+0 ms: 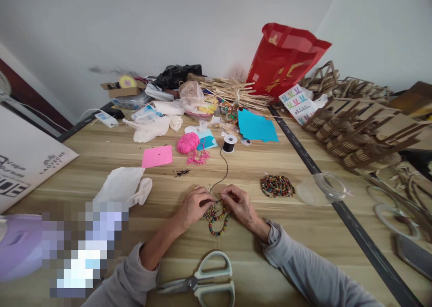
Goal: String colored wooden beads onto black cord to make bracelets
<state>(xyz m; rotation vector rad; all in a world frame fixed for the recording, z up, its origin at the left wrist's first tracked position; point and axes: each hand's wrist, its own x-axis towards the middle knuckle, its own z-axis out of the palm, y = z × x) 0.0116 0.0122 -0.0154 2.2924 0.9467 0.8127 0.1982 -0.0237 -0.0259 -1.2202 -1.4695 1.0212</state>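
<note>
Two hands meet at table centre: the left hand (193, 206) and right hand (238, 204) pinch a beaded strand (216, 217) between fingertips, so the black cord (223, 170) runs taut to its spool (229, 143) at 12 o'clock. Loose beads (277, 185) wait at 3 o'clock, scissors (202, 283) at 6. Fingers hide the threading point; a blurred patch covers 8 o'clock.

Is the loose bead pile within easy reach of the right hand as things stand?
Probably yes: the bead pile lies just beyond the right hand on bare table, nothing between, though both hands are pinching the bead string.
</note>
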